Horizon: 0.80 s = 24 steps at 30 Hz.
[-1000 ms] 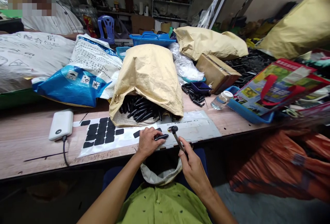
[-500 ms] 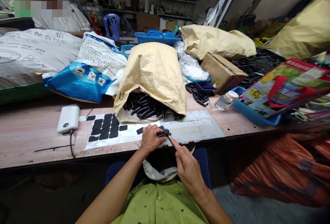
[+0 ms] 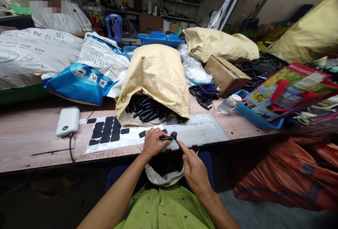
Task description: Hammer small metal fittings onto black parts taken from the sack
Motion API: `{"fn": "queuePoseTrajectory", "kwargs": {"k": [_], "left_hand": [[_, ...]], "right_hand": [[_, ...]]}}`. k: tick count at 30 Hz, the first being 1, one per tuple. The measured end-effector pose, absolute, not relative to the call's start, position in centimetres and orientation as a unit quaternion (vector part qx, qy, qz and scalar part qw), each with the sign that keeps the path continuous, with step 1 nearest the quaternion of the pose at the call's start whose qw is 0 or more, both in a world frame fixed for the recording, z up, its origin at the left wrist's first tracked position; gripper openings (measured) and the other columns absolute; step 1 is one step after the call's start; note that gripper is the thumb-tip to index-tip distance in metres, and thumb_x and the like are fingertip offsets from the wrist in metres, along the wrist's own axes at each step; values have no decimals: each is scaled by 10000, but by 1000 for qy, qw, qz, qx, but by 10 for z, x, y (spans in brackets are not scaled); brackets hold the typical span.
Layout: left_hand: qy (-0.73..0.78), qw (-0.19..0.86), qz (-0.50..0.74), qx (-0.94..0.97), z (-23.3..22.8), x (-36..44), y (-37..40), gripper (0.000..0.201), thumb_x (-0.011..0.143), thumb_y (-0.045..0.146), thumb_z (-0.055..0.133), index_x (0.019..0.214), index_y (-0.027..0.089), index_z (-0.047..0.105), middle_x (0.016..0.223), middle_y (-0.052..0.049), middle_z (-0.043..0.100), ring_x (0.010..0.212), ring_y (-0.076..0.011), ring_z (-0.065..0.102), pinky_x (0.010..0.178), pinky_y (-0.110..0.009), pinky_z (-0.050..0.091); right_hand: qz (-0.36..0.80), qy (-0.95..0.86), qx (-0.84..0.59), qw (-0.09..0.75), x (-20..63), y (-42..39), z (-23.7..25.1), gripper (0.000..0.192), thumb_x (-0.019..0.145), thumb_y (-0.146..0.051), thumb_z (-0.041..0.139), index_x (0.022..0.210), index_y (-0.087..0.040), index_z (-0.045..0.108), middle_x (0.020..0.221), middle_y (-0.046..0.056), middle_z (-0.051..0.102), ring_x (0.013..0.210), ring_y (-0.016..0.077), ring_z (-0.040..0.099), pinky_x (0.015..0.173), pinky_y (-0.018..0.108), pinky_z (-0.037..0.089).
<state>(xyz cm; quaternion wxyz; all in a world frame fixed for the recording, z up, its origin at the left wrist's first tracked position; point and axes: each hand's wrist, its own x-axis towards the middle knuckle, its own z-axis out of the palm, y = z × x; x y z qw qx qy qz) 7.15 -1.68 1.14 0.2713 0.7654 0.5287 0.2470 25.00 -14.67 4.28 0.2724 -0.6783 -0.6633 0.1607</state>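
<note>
My left hand [image 3: 153, 142] is closed on a small slender black part [image 3: 165, 138] just above the table's front edge. In my right hand [image 3: 194, 169] is a ratchet wrench [image 3: 173, 135], its round dark head at the end of the black part; I cannot tell whether it is seated on it. My right index finger lies along the metal handle. Just beyond my hands, a tan sack [image 3: 161, 70] lies with its mouth towards me and many similar black parts [image 3: 148, 109] showing. Below my hands, a whitish open sack [image 3: 165, 178] sits at my lap.
On the left lie a white sheet with black pads [image 3: 107, 130] and a white power bank [image 3: 68, 120] with a cable. To the right are a clear bottle [image 3: 230, 104], a blue tray [image 3: 261, 118] and an orange sack [image 3: 287, 176]. A person in white [image 3: 60, 18] is across the table.
The wrench head has shifted slightly right relative to my left hand, and more of the black part shows. Both hands keep their hold. The view has shifted a little.
</note>
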Motion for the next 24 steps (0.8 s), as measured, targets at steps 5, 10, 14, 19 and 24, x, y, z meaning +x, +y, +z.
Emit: {"fn": "queuePoseTrajectory", "kwargs": {"k": [5,10,14,19,24], "left_hand": [[529,265,247,768,11,72,-18,173,742,384,823,890,301,791,917,-8,717,991,-242,574,913,-413,339],[527,263,252,767,11,72,-18,161,746,368,814,889,298,789,923,-11,718,991,-243,574,916,-416,339],[526,263,252,768,12,72,-19,160,740,358,815,885,295,790,904,-19,710,990,-251,572,920,-419,344],[525,253,259,770,13,72,-20,149,745,354,810,876,286,788,882,-14,699,964,-243,567,915,-413,352],[492,249,271,789,15,68,-22,153,800,372,774,906,262,776,868,-30,688,936,-242,569,900,-412,377]], "right_hand": [[119,-630,-706,300,274,-132,46,534,1002,-228,379,1529,-286,442,1387,58,613,1208,219,610,979,335,514],[-28,-604,-777,177,321,-100,38,443,945,-155,451,1335,-237,643,1074,95,689,975,247,604,844,356,495],[-100,-591,-788,140,340,-81,24,375,939,-157,487,1225,-237,716,1036,116,623,881,236,521,708,332,426],[-140,-549,-811,149,330,-74,6,338,955,-210,548,1240,-287,714,1031,90,594,853,214,449,672,312,337],[-178,-543,-808,144,324,-77,0,360,961,-206,548,1281,-304,681,1068,92,570,884,220,427,673,305,303]]}}
